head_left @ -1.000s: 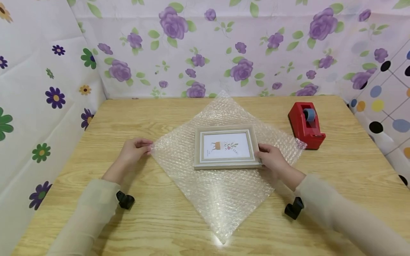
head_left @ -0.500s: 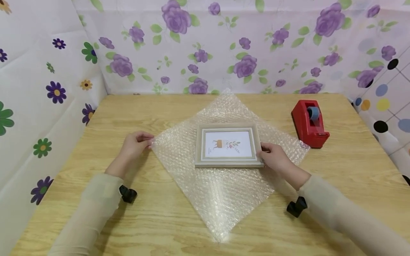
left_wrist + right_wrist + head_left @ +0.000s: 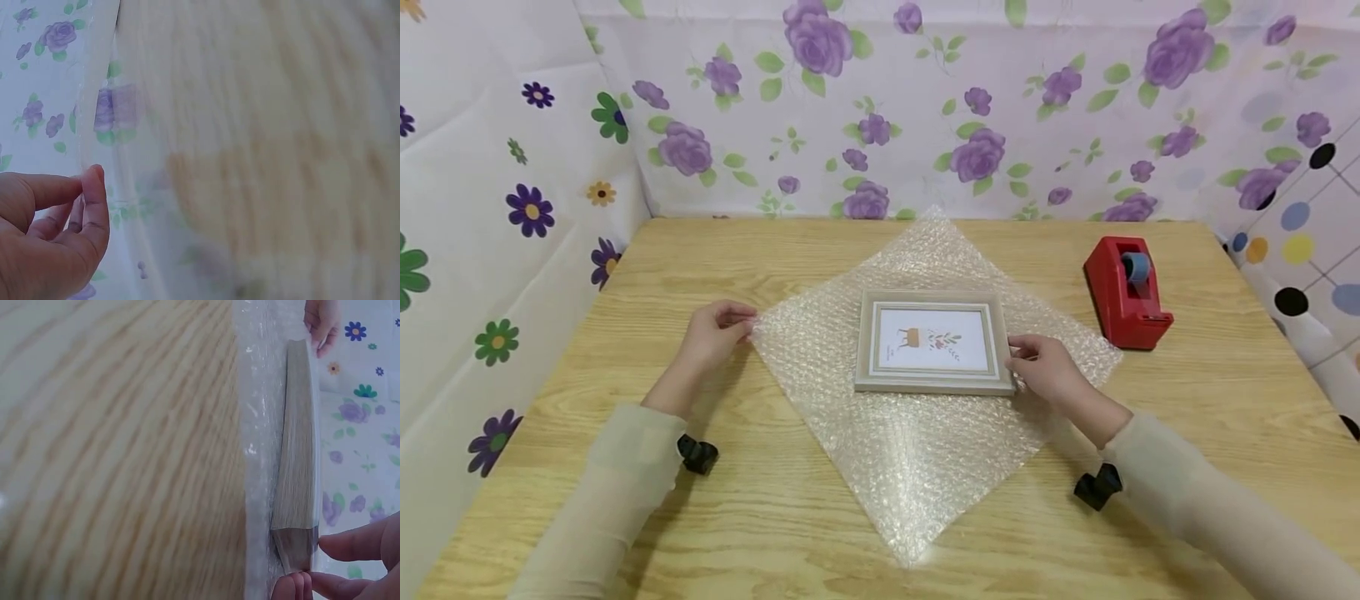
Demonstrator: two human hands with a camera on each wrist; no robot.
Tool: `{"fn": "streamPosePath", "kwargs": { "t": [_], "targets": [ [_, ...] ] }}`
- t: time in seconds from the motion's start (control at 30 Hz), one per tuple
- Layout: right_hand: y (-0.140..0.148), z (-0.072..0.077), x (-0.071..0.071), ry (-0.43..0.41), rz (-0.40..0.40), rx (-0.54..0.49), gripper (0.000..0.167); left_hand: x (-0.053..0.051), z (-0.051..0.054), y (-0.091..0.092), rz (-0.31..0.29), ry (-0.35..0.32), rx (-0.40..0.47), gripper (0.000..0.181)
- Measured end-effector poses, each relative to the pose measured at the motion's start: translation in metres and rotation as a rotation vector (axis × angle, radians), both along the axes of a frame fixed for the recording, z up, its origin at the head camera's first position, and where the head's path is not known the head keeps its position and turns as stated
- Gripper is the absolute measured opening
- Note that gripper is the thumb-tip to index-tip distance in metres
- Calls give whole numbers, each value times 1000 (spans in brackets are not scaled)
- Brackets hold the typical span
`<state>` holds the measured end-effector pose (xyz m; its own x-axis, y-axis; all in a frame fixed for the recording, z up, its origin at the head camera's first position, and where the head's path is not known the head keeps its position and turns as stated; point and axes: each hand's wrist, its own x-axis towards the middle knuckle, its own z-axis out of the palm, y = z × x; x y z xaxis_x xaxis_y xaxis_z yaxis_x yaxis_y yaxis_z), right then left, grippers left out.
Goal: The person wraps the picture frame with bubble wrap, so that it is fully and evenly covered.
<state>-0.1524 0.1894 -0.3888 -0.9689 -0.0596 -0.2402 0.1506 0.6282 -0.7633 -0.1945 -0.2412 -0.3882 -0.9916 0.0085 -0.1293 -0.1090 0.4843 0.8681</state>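
A sheet of bubble wrap [image 3: 917, 467] lies turned cornerwise on the wooden table, with a pale picture frame [image 3: 934, 340] flat on its middle. My left hand [image 3: 711, 337] pinches the wrap's left corner between thumb and fingers; the left wrist view shows that hand [image 3: 56, 231] with its fingertips together at the edge of the clear sheet. At the frame's right end, my right hand [image 3: 1052, 371] grips the side near its front corner. In the right wrist view, thumb and fingers of the right hand [image 3: 356, 569] hold the frame's end [image 3: 297, 456].
A red tape dispenser [image 3: 1123, 296] with a blue roll stands at the right, just beyond the wrap's right corner. Flowered cloth [image 3: 910, 108] rises behind the table's back edge, with patterned cloths on both sides. Small black devices [image 3: 698, 455] hang at both wrists.
The head view has shifted slightly. The left corner of the wrap stays in my left hand and the frame's right side in my right, with hardly any movement between them.
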Motion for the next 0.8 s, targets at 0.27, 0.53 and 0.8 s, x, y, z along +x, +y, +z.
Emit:
{"fn": "streamPosePath", "kwargs": {
  "t": [0.27, 0.53, 0.8],
  "targets": [
    [8, 1, 3, -37, 27, -29, 48, 3, 2, 0, 24, -128, 87, 50],
    [26, 11, 5, 111, 64, 100, 46, 7, 1, -1, 73, -262, 349, 62],
    [56, 18, 7, 203, 52, 227, 50, 9, 1, -3, 31, -346, 601, 12]
  ]
}}
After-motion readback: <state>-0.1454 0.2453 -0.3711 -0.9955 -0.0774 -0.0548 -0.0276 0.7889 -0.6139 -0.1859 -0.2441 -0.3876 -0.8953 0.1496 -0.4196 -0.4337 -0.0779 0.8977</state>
